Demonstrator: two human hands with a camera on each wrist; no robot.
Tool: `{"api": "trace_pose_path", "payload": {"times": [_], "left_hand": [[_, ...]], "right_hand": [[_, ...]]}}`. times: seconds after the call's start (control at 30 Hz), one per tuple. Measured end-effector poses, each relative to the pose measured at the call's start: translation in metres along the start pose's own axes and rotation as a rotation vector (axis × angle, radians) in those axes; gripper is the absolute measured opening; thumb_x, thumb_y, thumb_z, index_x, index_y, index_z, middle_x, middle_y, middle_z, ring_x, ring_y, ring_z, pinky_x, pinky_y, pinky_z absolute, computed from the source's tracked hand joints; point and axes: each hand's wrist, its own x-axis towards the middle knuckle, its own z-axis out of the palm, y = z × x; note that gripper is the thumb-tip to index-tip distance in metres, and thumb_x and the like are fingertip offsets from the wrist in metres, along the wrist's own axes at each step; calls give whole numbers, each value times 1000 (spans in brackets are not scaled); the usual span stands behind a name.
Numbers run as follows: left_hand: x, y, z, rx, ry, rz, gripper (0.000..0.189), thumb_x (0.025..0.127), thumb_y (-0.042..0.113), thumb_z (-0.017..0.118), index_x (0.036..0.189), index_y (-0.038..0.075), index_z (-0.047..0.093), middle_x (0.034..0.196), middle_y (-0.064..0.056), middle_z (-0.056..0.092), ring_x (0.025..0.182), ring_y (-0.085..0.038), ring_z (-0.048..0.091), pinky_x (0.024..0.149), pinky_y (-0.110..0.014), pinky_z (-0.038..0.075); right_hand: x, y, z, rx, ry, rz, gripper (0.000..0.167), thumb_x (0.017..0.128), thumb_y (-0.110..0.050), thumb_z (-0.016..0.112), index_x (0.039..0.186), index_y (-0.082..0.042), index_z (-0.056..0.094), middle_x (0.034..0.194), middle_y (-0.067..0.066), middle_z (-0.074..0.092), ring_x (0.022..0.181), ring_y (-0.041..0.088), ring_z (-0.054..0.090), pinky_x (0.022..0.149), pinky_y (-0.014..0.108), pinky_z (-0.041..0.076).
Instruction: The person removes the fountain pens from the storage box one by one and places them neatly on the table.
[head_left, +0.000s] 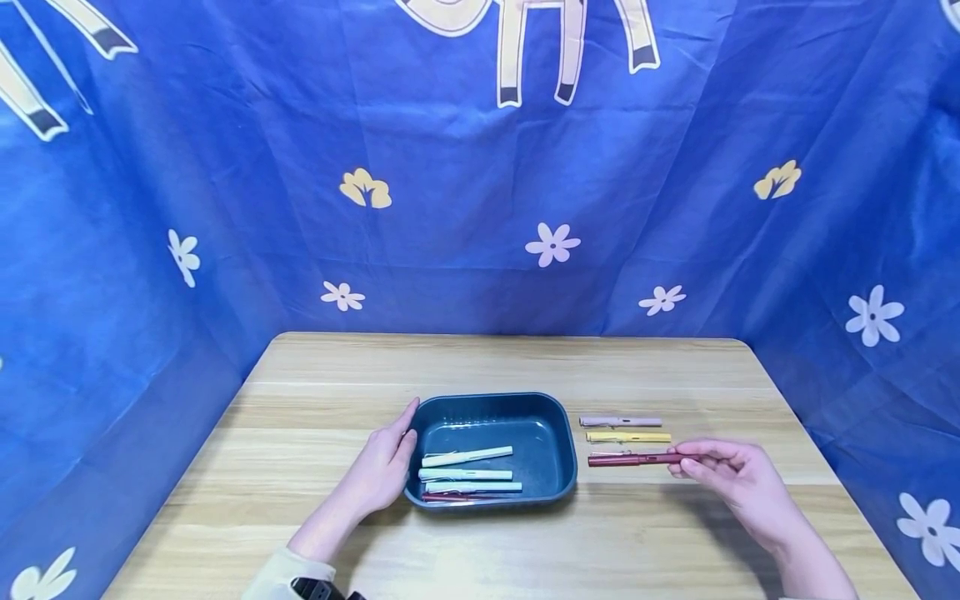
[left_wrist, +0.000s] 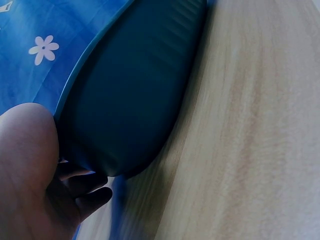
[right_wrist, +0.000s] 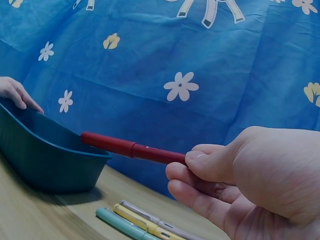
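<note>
My right hand [head_left: 731, 479] pinches a dark red capped pen [head_left: 630, 459] near one end between thumb and fingers. It is held level above the table, its other end pointing toward the dark teal bin [head_left: 495, 400]. Against the bin's left end rests my left hand [head_left: 382, 462], its fingers extended along the wall and its thumb at the rim. Inside the bin lie a few pale pens [head_left: 468, 475] and a dark red pen [head_left: 457, 498]. Under the held pen, a mint green pen [right_wrist: 122, 222] lies beside a yellow pen [head_left: 630, 437] and a lilac pen [head_left: 622, 422].
The light wooden table [head_left: 337, 367] has its far edge close to a blue patterned cloth [head_left: 450, 167], which also hangs on both sides. The loose pens lie in a row just right of the bin.
</note>
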Motion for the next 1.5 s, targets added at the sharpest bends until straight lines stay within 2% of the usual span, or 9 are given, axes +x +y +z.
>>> {"api": "trace_pose_path", "payload": {"times": [0.17, 0.5, 0.73, 1.2, 1.5], "left_hand": [[0, -1, 0, 3, 6, -3, 53, 113, 10, 43, 164, -2, 32, 155, -28, 46, 142, -41, 48, 120, -56, 34], [2, 0, -1, -3, 4, 0, 54, 113, 10, 43, 164, -1, 32, 155, -28, 47, 142, -40, 48, 120, -55, 34], [3, 0, -1, -8, 4, -1, 53, 113, 10, 43, 164, -1, 32, 154, -29, 48, 142, -41, 48, 120, -56, 33], [2, -1, -1, -12, -10, -30, 54, 113, 10, 44, 165, 0, 32, 157, -27, 45, 143, -40, 46, 121, -55, 34], [1, -1, 0, -3, -7, -28, 54, 113, 10, 44, 165, 0, 31, 157, -27, 44, 144, -40, 45, 121, -55, 33]], "right_hand": [[-5, 2, -3, -11, 8, 36, 25, 99, 21, 54, 122, 22, 64, 110, 16, 78, 97, 24, 78, 90, 35, 62], [-12, 8, -9, -74, 42, 97, 23, 100, 17, 57, 122, 19, 66, 103, 17, 79, 94, 24, 78, 87, 33, 64], [-15, 18, -13, -40, 14, 118, 24, 101, 17, 56, 123, 21, 64, 106, 19, 78, 95, 30, 78, 88, 37, 63], [-18, 34, -14, -25, 34, 184, 22, 100, 14, 60, 121, 22, 64, 107, 24, 76, 96, 26, 78, 89, 36, 62], [-20, 41, -15, -25, 32, 192, 24, 99, 14, 61, 120, 27, 60, 105, 21, 77, 97, 24, 78, 88, 36, 62]]}}
